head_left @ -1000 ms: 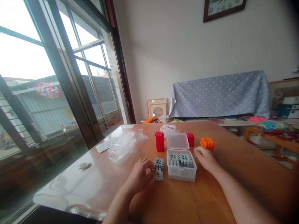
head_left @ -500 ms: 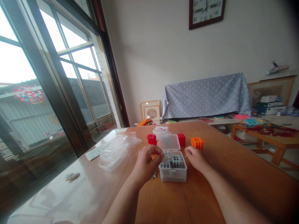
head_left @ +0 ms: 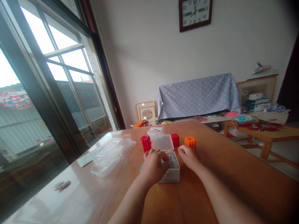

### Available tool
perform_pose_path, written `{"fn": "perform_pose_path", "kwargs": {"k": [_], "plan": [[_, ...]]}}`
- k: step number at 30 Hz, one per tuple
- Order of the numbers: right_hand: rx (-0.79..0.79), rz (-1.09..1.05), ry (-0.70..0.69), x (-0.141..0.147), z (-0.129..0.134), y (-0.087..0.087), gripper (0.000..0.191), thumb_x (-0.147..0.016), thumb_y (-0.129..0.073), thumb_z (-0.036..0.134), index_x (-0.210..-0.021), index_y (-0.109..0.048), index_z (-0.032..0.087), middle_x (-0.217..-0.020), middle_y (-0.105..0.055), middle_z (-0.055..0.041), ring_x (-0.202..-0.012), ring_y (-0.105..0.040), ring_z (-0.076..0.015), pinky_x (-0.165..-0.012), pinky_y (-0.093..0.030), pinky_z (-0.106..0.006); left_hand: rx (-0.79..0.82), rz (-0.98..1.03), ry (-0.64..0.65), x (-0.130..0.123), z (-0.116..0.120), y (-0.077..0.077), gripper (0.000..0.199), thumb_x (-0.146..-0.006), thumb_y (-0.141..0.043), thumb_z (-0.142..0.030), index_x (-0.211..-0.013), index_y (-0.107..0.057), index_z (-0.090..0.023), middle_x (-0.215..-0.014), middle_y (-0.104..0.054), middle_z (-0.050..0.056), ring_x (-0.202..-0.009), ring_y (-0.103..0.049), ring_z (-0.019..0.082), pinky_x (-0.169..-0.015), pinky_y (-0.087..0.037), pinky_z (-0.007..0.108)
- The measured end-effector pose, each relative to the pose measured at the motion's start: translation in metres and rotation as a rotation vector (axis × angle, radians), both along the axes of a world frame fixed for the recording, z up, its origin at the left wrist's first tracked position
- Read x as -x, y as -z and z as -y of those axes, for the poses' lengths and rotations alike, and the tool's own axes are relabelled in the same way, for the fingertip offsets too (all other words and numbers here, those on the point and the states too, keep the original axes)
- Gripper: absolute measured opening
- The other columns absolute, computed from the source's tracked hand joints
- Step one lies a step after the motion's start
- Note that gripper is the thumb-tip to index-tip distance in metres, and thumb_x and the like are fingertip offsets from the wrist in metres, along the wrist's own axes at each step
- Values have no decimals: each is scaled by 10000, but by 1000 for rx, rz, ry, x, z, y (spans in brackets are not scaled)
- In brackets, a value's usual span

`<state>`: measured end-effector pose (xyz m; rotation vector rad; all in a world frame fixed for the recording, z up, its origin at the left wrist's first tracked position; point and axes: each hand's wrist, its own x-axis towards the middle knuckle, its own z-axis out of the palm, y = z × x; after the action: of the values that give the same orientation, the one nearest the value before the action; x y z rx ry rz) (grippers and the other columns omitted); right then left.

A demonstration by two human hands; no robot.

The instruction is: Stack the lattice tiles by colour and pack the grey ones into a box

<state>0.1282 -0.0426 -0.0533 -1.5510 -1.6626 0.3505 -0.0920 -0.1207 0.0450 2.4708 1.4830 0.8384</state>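
Observation:
A clear plastic box [head_left: 171, 177] stands on the wooden table with its lid [head_left: 163, 142] tipped back. Grey interlocking pieces [head_left: 173, 162] lie inside. My left hand [head_left: 154, 165] reaches over the box's left side, fingers curled down among the pieces; its fingertips are partly hidden, and I cannot make out what they hold. Beside the box's right rim, my right hand [head_left: 189, 158] is closed, thumb against fingers, its contents hidden. A small greyish thing [head_left: 141, 167] shows at the left hand's outer edge.
Behind the box stand two red block stacks [head_left: 146, 143] and an orange stack [head_left: 190, 142]. Farther back sits a lidded clear box [head_left: 155, 131]. Clear containers and lids [head_left: 106, 166], a pale card [head_left: 84, 160] and a small packet [head_left: 62, 185] lie to the left.
My left hand has moved down and over the grey pieces from the box's upper left. The right hand stays closed by the box. The whole view has shifted slightly.

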Motion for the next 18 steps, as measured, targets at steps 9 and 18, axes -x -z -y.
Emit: {"fn": "perform_pose_path", "kwargs": {"k": [9, 18], "plan": [[-12, -4, 19, 1, 4, -6, 218, -917, -486, 338, -872, -684, 259, -728, -697, 14, -660, -586, -157, -612, -353, -254, -55, 11, 8, -1, 5, 4, 129, -770, -684, -229, -810, -749, -332, -1079, -691, -24, -1107, -535, 251, -1057, -267, 501], [-8, -19, 5, 1, 3, -8, 222, -911, -483, 348, -857, -678, 257, -694, -684, 16, -633, -579, -161, -604, -365, -257, -37, -2, 34, 2, 8, 5, 135, -776, -687, -243, -813, -768, -345, -1167, -685, -9, -1197, -503, 276, -1130, -208, 545]]}}
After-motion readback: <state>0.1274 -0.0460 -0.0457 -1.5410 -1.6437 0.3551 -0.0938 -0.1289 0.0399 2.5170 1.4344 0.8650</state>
